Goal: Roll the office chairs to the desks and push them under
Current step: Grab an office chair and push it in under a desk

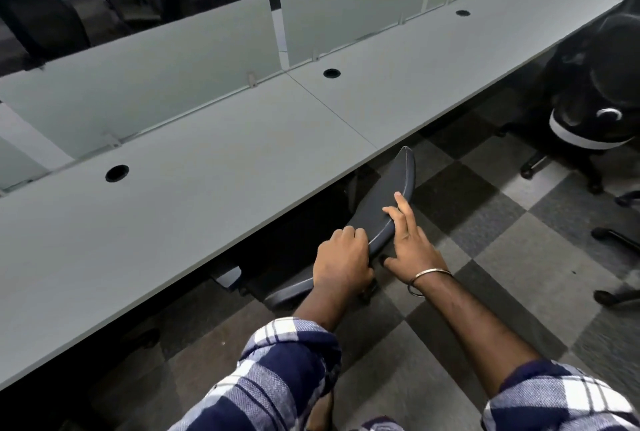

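A dark office chair's curved backrest top [388,198] pokes out from under the front edge of the long grey desk [214,188]; its seat and base are mostly hidden beneath the desk. My left hand [341,260] grips the backrest's top edge with curled fingers. Just right of it, my right hand [410,240] rests on the same edge with straight fingers, the thumb below the rim. A second black office chair [595,91] stands at the right end of the desk, out from under it.
Frosted divider panels [156,70] run along the desk's back edge, and round cable holes [117,173] dot the top. Chair legs and castors [616,236] lie on the checkered carpet at the right. More chairs stand beyond the dividers at top left.
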`<action>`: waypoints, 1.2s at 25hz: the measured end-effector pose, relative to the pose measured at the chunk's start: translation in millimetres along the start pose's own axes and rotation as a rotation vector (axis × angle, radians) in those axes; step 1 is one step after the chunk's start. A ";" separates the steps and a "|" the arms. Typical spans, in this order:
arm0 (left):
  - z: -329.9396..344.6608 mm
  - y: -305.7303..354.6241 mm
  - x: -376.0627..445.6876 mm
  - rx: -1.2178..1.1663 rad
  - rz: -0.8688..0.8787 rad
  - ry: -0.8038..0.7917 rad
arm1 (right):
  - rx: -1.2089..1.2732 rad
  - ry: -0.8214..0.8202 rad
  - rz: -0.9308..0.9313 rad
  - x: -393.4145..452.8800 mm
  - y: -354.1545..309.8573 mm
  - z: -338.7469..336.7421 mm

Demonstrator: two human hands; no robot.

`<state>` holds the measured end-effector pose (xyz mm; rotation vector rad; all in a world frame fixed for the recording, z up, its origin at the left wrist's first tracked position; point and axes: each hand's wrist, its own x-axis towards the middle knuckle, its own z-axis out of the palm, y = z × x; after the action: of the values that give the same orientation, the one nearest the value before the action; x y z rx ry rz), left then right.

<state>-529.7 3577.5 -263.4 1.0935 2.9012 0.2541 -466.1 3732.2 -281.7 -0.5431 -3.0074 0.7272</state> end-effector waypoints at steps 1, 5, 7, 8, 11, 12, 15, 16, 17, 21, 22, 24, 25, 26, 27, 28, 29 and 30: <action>-0.5 -0.6 5.7 -0.004 0.008 0.005 | -0.005 0.009 0.004 7.5 0.9 -1.1; -0.9 -17.5 20.4 -0.004 0.079 0.047 | -0.037 0.053 -0.012 31.6 -6.9 2.1; -2.3 -42.1 17.8 0.019 0.120 0.036 | -0.025 0.054 -0.065 34.5 -16.9 11.6; -3.5 -59.4 15.1 0.043 0.139 0.018 | -0.014 0.046 -0.099 35.3 -23.3 19.2; -14.8 -122.3 4.3 0.098 0.153 -0.012 | 0.002 0.015 -0.181 37.3 -54.1 47.7; -19.6 -143.8 0.7 0.095 0.137 -0.014 | 0.016 0.000 -0.203 39.5 -68.0 57.4; -28.6 -178.0 1.7 0.065 0.048 0.017 | 0.081 -0.015 -0.209 52.8 -98.9 71.9; -27.0 -174.3 6.9 0.072 0.031 0.027 | 0.094 -0.005 -0.189 59.5 -98.6 69.4; -23.2 -164.7 14.0 0.089 0.020 0.029 | 0.089 0.004 -0.168 66.4 -92.5 64.4; -10.2 -121.5 40.9 0.108 0.020 0.040 | -0.058 -0.029 -0.128 87.4 -49.5 35.0; -9.6 -120.1 43.9 0.102 0.018 0.050 | -0.076 -0.044 -0.127 89.6 -46.2 32.1; -11.2 -128.6 44.7 0.097 -0.002 0.044 | -0.066 -0.045 -0.136 91.3 -52.9 34.4; -13.0 -136.4 43.1 0.101 -0.008 0.032 | -0.047 -0.035 -0.136 90.5 -60.8 39.0; -15.5 -144.5 41.2 0.104 -0.010 0.024 | -0.027 -0.029 -0.133 89.2 -68.7 44.3; -17.9 -152.2 39.4 0.104 -0.005 0.019 | -0.010 -0.027 -0.128 87.6 -75.6 49.7; -20.0 -159.0 37.5 0.101 0.005 0.016 | 0.003 -0.029 -0.121 85.7 -81.4 54.0; -21.4 -163.0 35.8 0.096 0.013 0.009 | 0.010 -0.030 -0.113 84.3 -85.1 56.1; -22.1 -163.7 34.4 0.093 0.017 0.001 | 0.011 -0.028 -0.108 83.7 -86.7 55.5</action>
<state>-664.3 3476.0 -267.4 1.1312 2.9325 0.1210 -577.9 3663.1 -299.5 -0.3698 -3.0285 0.7496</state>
